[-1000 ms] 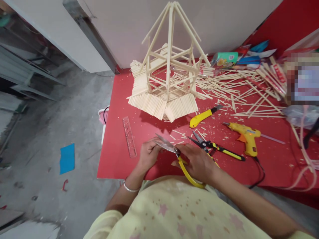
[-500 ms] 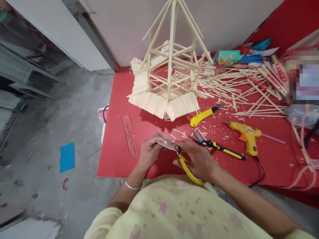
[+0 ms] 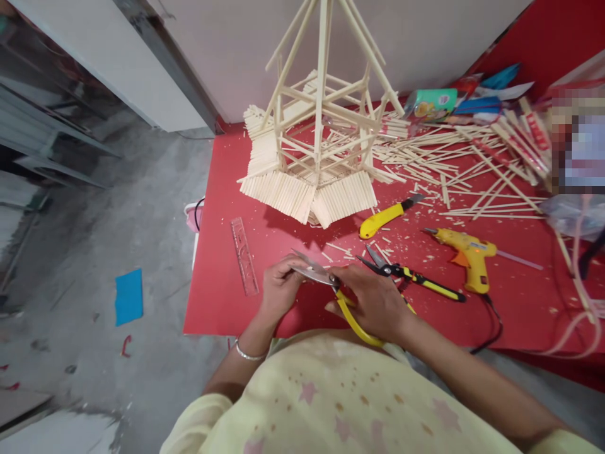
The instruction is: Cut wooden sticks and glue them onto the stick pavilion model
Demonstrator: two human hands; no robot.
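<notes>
My right hand (image 3: 373,299) is closed around a pair of scissors (image 3: 352,315) with yellow handles, near the table's front edge. Their metal blades are parted and point left, over the fingers of my left hand (image 3: 280,287). That hand is closed in a pinch; whatever lies between its fingertips is hidden by the blades. Beyond both hands stands a model house (image 3: 321,157) of pale wooden sticks, with an open pointed frame above and slatted panels at its base. Black and yellow snips (image 3: 411,277) lie just right of my right hand, jaws apart.
On the red table (image 3: 220,277) lie a clear ruler (image 3: 244,255), a yellow utility knife (image 3: 385,219) and a yellow glue gun (image 3: 467,255) with a cord. Loose sticks (image 3: 425,154) and a green package (image 3: 432,103) fill the back right. Small stick offcuts are scattered about.
The whole view has shifted very slightly. My hands and the scissors keep nearly the same pose, with the blades still parted.
</notes>
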